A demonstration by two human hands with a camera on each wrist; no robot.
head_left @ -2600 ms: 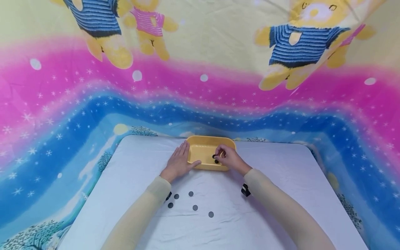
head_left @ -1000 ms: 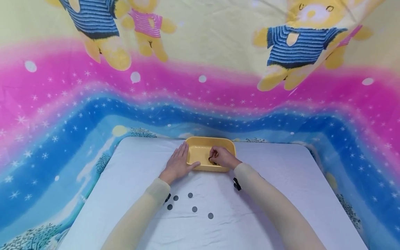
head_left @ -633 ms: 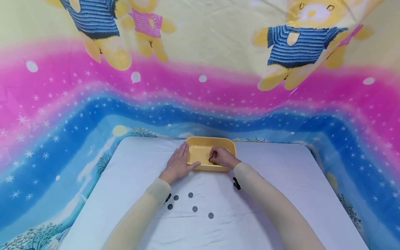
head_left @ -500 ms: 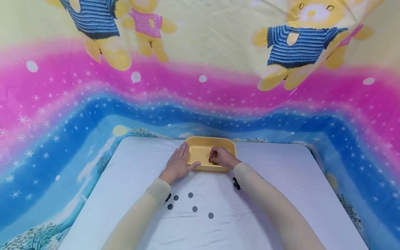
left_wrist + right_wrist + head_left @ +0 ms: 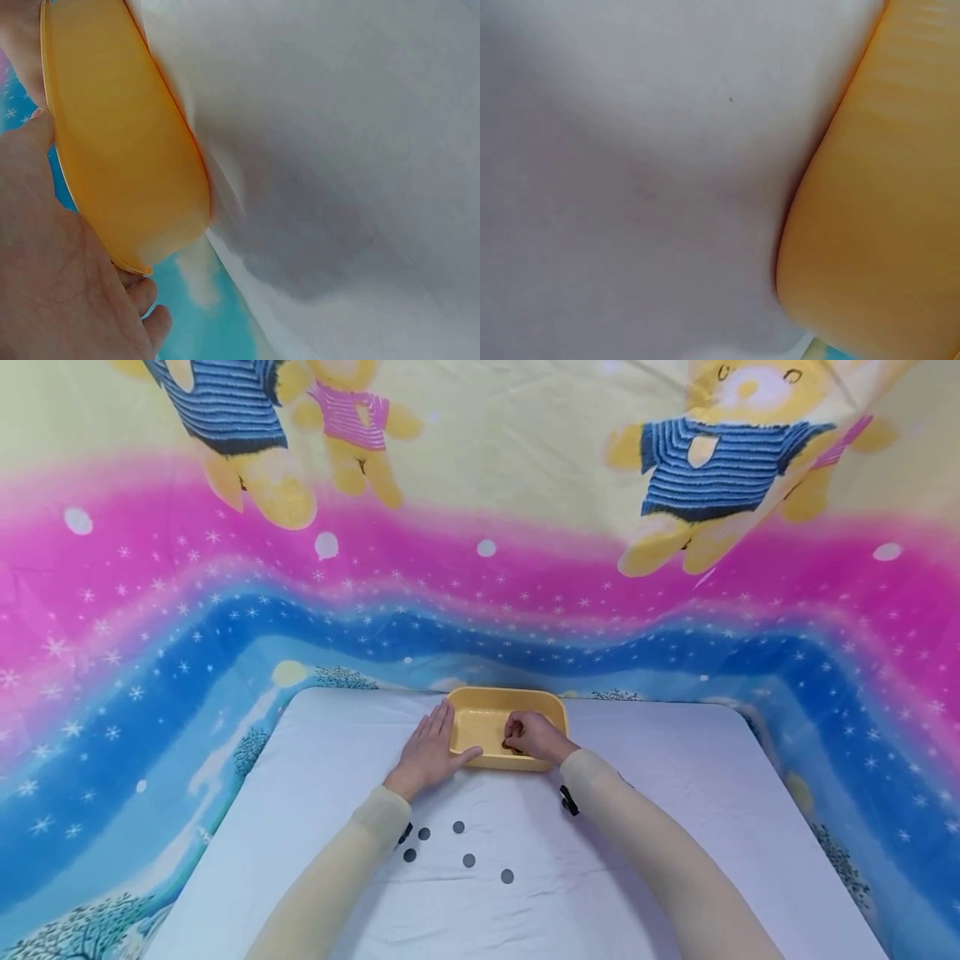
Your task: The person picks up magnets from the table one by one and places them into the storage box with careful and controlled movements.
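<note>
A yellow rectangular tub (image 5: 507,762) stands at the far edge of the white-covered table. My left hand (image 5: 427,753) rests against its left end, fingers straight and thumb over the front rim; the left wrist view shows this hand beside the tub's wall (image 5: 127,142). Inside the tub, my right hand (image 5: 540,737) pinches a small black disc (image 5: 506,745) low near the front wall, mostly hidden by the fingers. The right wrist view shows only the tub's outer wall (image 5: 877,217) and the cloth, not the hand.
Several dark grey discs (image 5: 468,860) lie scattered on the white cloth (image 5: 637,877), nearer than the tub and between the forearms. A curtain (image 5: 480,635) printed with bears and snowflakes hangs behind and round the table.
Since the oldest frame my right hand has moved left and slightly lower inside the tub, covering most of the two black discs visible there earlier. My left hand stays put.
</note>
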